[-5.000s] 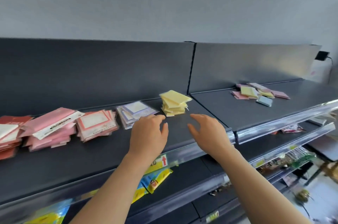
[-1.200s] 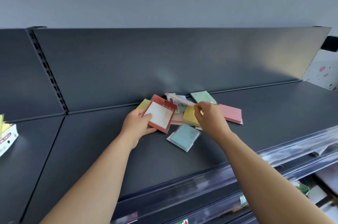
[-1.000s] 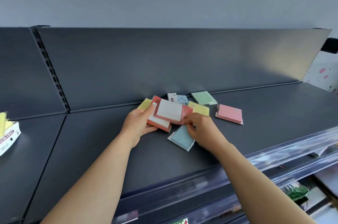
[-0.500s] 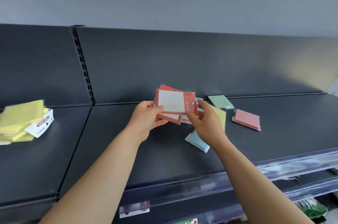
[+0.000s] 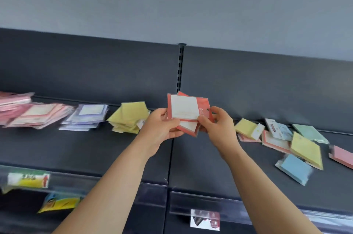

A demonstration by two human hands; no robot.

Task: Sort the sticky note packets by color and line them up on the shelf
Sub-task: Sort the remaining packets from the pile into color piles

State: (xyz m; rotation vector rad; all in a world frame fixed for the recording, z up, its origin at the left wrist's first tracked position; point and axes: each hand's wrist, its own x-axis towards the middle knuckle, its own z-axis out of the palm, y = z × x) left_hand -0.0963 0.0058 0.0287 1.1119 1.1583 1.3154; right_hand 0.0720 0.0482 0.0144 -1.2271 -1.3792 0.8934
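Both hands hold a small stack of red sticky note packets (image 5: pixel 186 108) with white faces, lifted above the dark shelf (image 5: pixel 118 149) near its middle seam. My left hand (image 5: pixel 162 124) grips the stack's left edge; my right hand (image 5: pixel 217 124) pinches its right edge. On the left stand sorted piles: pink (image 5: pixel 13 103), red-framed (image 5: pixel 40 115), purple (image 5: pixel 86 117) and yellow (image 5: pixel 129 119). On the right lies a loose mix: yellow packets (image 5: pixel 246 128) (image 5: pixel 305 149), a green one (image 5: pixel 309 133), a blue one (image 5: pixel 294 168), a pink one (image 5: pixel 342 156) and a white-blue one (image 5: pixel 278 129).
The shelf's upright back panel (image 5: pixel 95 73) rises behind the piles, with a slotted post (image 5: pixel 179 69) at the seam. A clear price rail (image 5: pixel 210 207) with labels runs along the front edge. Lower shelves hold yellow packaged goods (image 5: pixel 59 203).
The view swung left, bringing the sorted piles into sight. Both hands carried the red packets leftward from the loose mix toward the shelf seam, still holding them together.
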